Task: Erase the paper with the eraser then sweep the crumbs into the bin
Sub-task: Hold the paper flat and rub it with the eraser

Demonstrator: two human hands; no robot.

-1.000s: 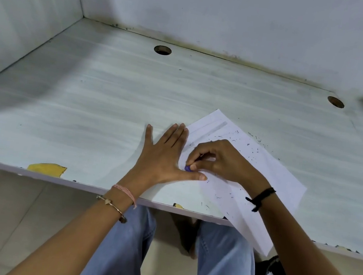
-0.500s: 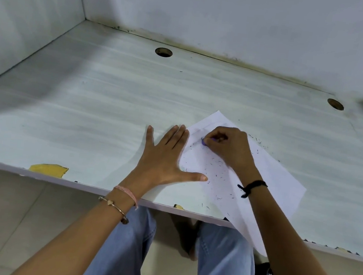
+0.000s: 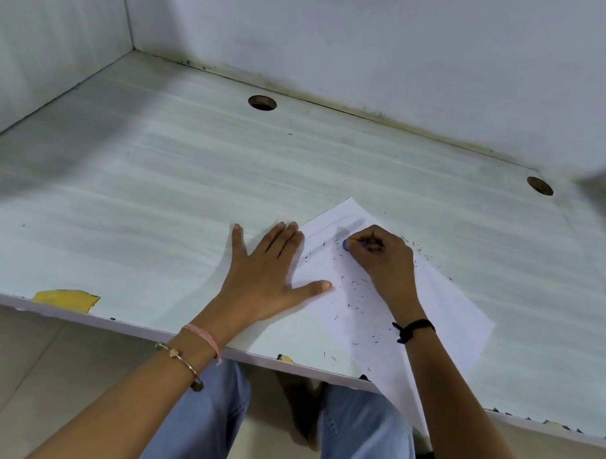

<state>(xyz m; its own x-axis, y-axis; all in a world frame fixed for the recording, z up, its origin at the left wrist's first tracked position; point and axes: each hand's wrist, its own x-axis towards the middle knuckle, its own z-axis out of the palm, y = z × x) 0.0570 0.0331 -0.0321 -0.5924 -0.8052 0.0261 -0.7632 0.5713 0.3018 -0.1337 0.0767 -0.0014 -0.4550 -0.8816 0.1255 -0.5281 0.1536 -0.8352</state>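
My left hand (image 3: 268, 275) lies flat with fingers spread on the pale grey wood-grain table (image 3: 145, 189), its thumb pressing down the left edge of the white sheet of paper (image 3: 447, 317). My right hand (image 3: 382, 263) pinches the small blue eraser (image 3: 345, 244) against the sheet near its far corner. Dark eraser crumbs (image 3: 351, 305) dot the paper. The sheet's near corner overhangs the table's front edge. A broad stretch of tabletop runs leftward to the side wall (image 3: 29, 39).
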